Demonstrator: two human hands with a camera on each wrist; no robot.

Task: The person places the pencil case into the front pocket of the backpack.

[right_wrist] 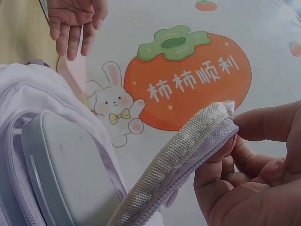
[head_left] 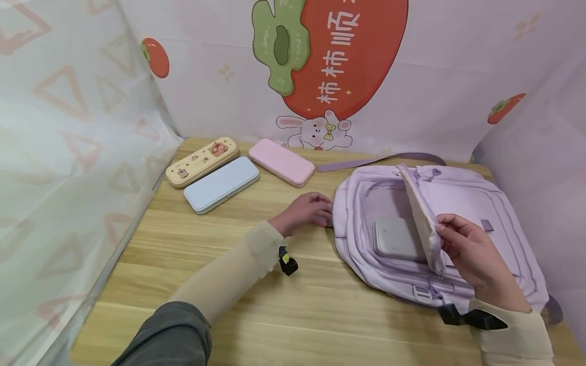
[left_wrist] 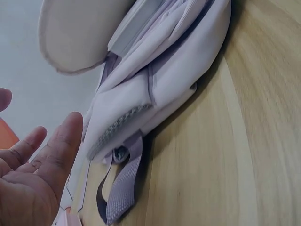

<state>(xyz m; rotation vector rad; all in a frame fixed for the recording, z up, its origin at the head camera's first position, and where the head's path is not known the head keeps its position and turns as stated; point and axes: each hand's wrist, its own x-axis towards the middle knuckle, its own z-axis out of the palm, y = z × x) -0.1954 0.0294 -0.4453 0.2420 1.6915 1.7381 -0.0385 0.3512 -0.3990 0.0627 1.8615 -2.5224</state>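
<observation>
A lilac backpack (head_left: 476, 203) lies on the table with its front pocket unzipped. My right hand (head_left: 473, 249) pinches the zippered edge of the pocket flap (head_left: 421, 213) between thumb and fingers and holds it raised. Inside the pocket lies a pale grey flat case (head_left: 398, 239), partly hidden by the flap; the right wrist view shows this case (right_wrist: 75, 169) with rounded corners. My left hand (head_left: 304, 213) is beside the backpack's left end with loosely bent fingers. In the left wrist view this hand (left_wrist: 40, 174) holds nothing and is apart from the bag's webbing loop (left_wrist: 124, 188).
Three pencil cases lie at the back left: a cream one with cartoon prints (head_left: 201, 161), a light blue one (head_left: 222, 184) and a pink one (head_left: 281, 161). A purple strap (head_left: 348, 165) extends behind the backpack. Printed cloth (head_left: 220, 91) hangs around the wooden table (head_left: 183, 254).
</observation>
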